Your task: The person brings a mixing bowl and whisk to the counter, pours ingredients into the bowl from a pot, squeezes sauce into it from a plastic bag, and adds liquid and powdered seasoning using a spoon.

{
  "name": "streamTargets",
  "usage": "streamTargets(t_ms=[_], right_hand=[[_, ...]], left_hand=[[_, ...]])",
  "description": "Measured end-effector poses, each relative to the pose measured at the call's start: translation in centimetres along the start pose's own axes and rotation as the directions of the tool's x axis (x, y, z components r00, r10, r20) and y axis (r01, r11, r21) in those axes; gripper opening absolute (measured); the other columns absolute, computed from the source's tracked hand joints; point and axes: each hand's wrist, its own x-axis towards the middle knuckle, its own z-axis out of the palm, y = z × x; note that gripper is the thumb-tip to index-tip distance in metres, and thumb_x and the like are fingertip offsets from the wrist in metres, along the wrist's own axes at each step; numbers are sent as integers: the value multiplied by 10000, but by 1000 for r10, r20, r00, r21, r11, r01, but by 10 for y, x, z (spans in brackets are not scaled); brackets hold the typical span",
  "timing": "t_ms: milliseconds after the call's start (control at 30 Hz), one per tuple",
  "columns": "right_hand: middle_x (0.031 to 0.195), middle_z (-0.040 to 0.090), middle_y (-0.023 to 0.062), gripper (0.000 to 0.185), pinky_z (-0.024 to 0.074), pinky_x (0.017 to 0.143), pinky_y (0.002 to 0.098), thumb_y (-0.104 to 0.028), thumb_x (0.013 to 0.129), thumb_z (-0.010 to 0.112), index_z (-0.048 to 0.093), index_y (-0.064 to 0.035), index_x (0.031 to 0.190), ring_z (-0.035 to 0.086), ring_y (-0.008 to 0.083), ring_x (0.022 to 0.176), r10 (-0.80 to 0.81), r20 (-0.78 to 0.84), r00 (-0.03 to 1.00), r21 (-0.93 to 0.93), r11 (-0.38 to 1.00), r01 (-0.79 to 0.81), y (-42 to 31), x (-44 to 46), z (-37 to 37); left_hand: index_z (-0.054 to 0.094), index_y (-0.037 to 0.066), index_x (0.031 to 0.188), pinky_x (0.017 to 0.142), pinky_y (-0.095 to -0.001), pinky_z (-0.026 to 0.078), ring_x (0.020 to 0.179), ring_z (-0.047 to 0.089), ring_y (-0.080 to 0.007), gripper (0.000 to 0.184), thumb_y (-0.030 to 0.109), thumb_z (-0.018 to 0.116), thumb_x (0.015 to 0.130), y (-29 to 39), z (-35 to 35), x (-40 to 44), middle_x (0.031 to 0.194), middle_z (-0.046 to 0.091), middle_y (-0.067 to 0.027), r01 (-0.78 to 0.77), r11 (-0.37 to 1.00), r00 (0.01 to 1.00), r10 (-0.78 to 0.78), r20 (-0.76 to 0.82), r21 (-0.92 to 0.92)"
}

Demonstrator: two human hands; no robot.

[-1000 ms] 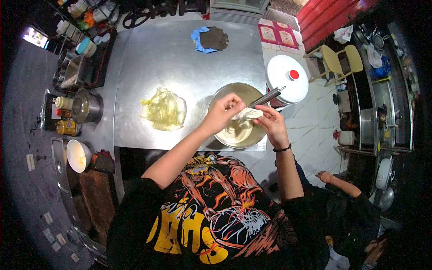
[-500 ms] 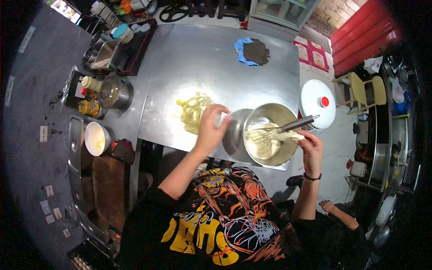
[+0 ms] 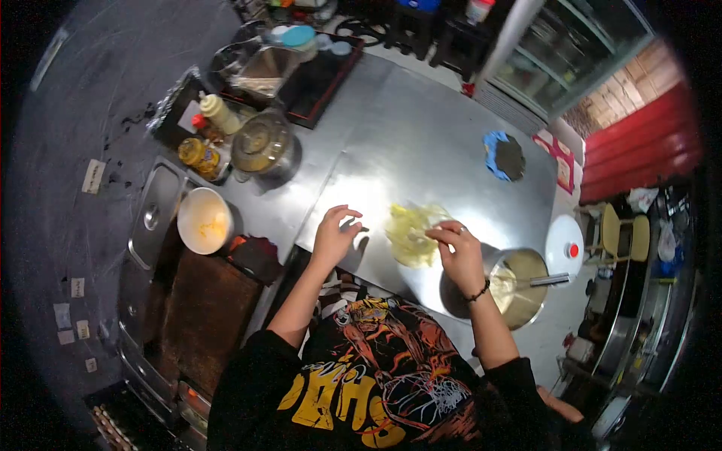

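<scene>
Over the steel table (image 3: 376,113), my left hand (image 3: 335,240) is held up with its fingers curved and apart, holding nothing. My right hand (image 3: 462,261) is at the right edge of a crumpled yellowish plastic bag (image 3: 410,244); its fingertips are pressed together, and what they hold is too small to tell. To the right of that hand stands a steel bowl (image 3: 535,310) with pale cream mixture (image 3: 502,289) in it. A whisk (image 3: 549,279) leans in the bowl, its handle over the right rim.
A blue and dark cloth (image 3: 508,156) lies at the table's far right. Beyond the bowl is a white lid (image 3: 562,252) with a red knob. To the left are a lidded pot (image 3: 263,150), squeeze bottles (image 3: 218,113) and a white bowl (image 3: 204,220). Another person's arm (image 3: 560,406) shows low right.
The view has swung left, so the table things appear further right. Both hands have left the steel bowl; my right hand has moved from the whisk to the plastic bag.
</scene>
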Motion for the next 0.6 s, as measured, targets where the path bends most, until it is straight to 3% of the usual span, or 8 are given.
streamTargets(t_ms=[100, 133, 200, 333, 367, 433, 500, 600], right_hand=[[985, 613, 170, 263, 498, 779, 359, 45, 702, 541, 683, -42, 906, 607, 330, 883, 86, 74, 994, -147, 986, -75, 10, 4, 24], [972, 613, 171, 265, 497, 778, 363, 51, 696, 534, 683, -40, 895, 606, 332, 865, 107, 74, 991, -185, 978, -92, 20, 5, 35], [969, 611, 181, 293, 490, 785, 374, 80, 683, 512, 680, -36, 893, 603, 339, 868, 206, 113, 972, -324, 932, -160, 33, 5, 49], [1025, 600, 211, 398, 490, 768, 399, 82, 693, 517, 624, -29, 1060, 611, 331, 853, 269, 152, 951, -365, 909, -199, 29, 3, 57], [1025, 600, 211, 398, 490, 768, 399, 82, 693, 517, 624, -29, 1060, 611, 331, 853, 271, 151, 951, -367, 909, -200, 18, 8, 56], [1033, 598, 204, 362, 496, 731, 386, 47, 732, 555, 605, -27, 1083, 624, 302, 810, 423, 83, 902, -182, 897, -404, -6, 14, 53], [1027, 599, 198, 345, 496, 711, 380, 23, 748, 573, 599, -26, 1088, 626, 291, 792, 424, 56, 904, -196, 892, -407, -23, 20, 52], [1016, 604, 184, 312, 496, 676, 364, -19, 781, 595, 585, -22, 1093, 631, 278, 769, 380, 24, 925, -226, 903, -366, -27, 23, 53]], left_hand=[[647, 111, 931, 881, -355, 437, 1050, 543, -299, 168, 120, 667, 765, -19, -44, 15, 1143, 548, -141, -22, 998, 997, 18, -70, -64], [633, 116, 998, 819, -343, 453, 1008, 567, -219, 216, 166, 661, 789, -18, -64, 22, 1142, 566, -82, -21, 997, 996, 14, -89, -79], [618, 100, 1017, 811, -330, 455, 986, 584, -215, 229, 160, 653, 800, -21, -104, 44, 1080, 596, -71, -81, 993, 966, 57, -253, -86], [573, 52, 1041, 746, -339, 468, 873, 598, -233, 296, 93, 664, 762, -31, -207, 112, 991, 607, -110, -218, 975, 766, 145, -626, -41], [562, 47, 1049, 769, -361, 462, 870, 593, -266, 315, 118, 668, 761, -44, -237, 133, 988, 605, -127, -157, 971, 710, 239, -662, 182], [533, 34, 1090, 820, -420, 439, 962, 547, -325, 373, 164, 660, 764, -47, -285, 163, 1029, 572, -153, 72, 899, 679, 274, -681, 433], [547, 13, 1069, 841, -432, 447, 1009, 528, -356, 414, 202, 690, 730, -54, -319, 197, 1068, 551, -184, 286, 782, 739, 188, -647, 554], [619, 23, 989, 784, -420, 494, 944, 597, -328, 388, 231, 735, 682, -73, -349, 238, 1000, 620, -168, 263, 605, 949, -23, -314, 751]])
